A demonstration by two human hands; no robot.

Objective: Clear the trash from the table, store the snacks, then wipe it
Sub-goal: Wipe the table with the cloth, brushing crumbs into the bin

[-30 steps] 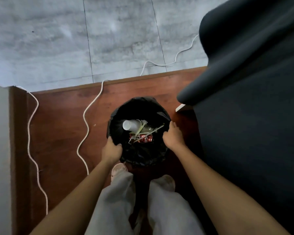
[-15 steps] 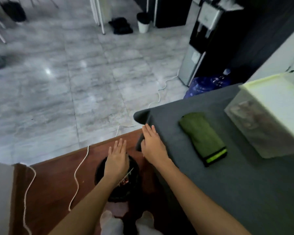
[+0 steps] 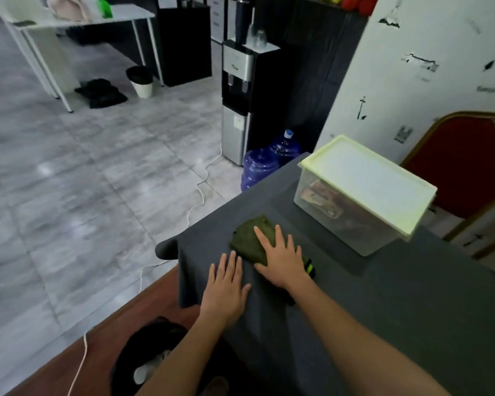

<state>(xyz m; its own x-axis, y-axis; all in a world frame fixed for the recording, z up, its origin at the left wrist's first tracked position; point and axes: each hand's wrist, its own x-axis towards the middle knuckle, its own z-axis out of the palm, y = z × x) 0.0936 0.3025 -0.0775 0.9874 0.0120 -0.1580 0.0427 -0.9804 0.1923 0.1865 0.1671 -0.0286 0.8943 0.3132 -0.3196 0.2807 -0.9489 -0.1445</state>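
Observation:
A folded green cloth lies on the table's dark grey cover near its left corner. My right hand rests flat on the cloth, fingers spread. My left hand lies flat on the cover just to the left of it, holding nothing. A clear plastic box with a pale yellow-green lid stands behind the cloth, with snack packets visible inside. A black-lined trash bin holding a white cup sits on the floor below my left forearm.
A white cable snakes over the grey tile floor. A water dispenser and blue water bottles stand beyond the table. A red chair is at the right. A white desk and a small bin are far off.
My view rose from the trash bin to the table. Both hands left the bin's rim; the right hand came down on the green cloth and the left on the table cover.

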